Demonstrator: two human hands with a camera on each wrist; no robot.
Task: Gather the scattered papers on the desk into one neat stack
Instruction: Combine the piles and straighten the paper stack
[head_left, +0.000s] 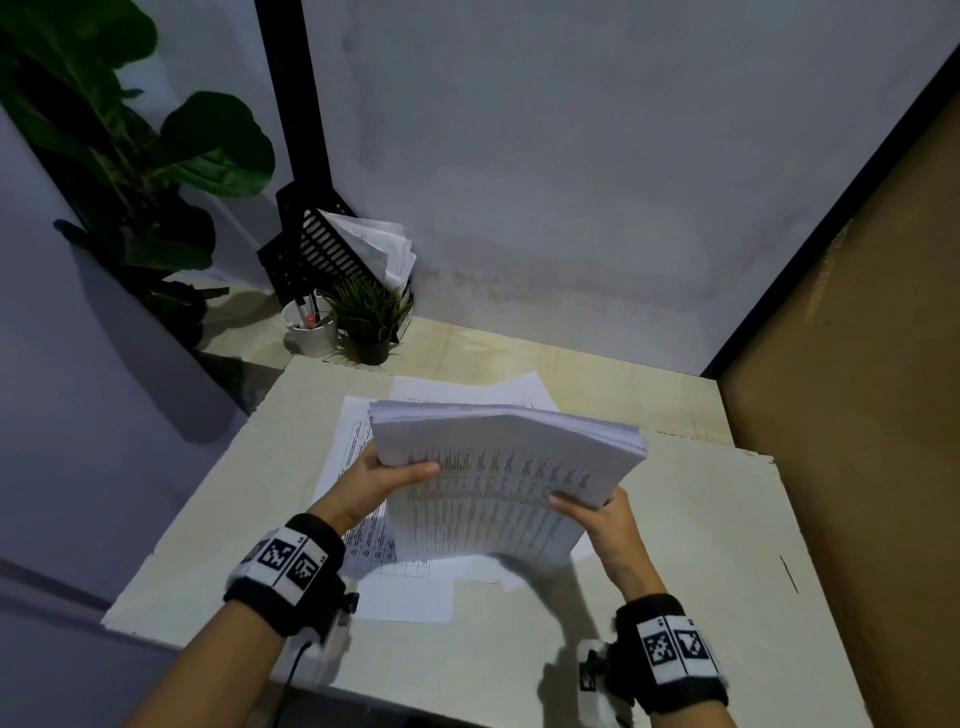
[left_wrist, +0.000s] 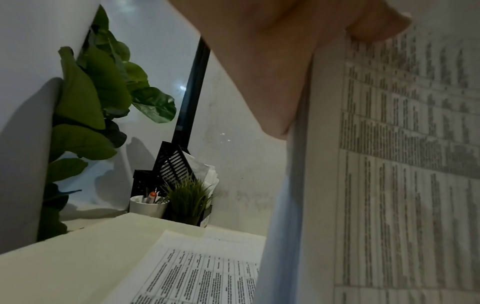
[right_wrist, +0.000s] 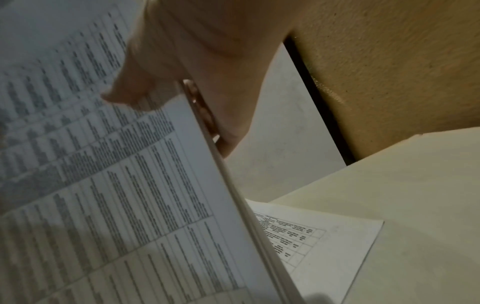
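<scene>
A thick stack of printed sheets (head_left: 498, 467) is held tilted above the pale desk (head_left: 675, 545). My left hand (head_left: 384, 480) grips its left edge, thumb on the top sheet and fingers hidden underneath. My right hand (head_left: 597, 514) grips the stack's near right corner the same way. The stack's printed tables fill the left wrist view (left_wrist: 389, 164) and the right wrist view (right_wrist: 103, 185). Several loose printed sheets (head_left: 363, 540) still lie flat on the desk under the stack, one of them in the left wrist view (left_wrist: 202, 273) and one in the right wrist view (right_wrist: 319, 242).
At the desk's far left corner stand a white pen cup (head_left: 310, 332), a small potted grass plant (head_left: 370, 317) and a black file rack with papers (head_left: 332, 249). A large leafy plant (head_left: 130, 145) stands left. A tan wall (head_left: 857, 415) borders the right side.
</scene>
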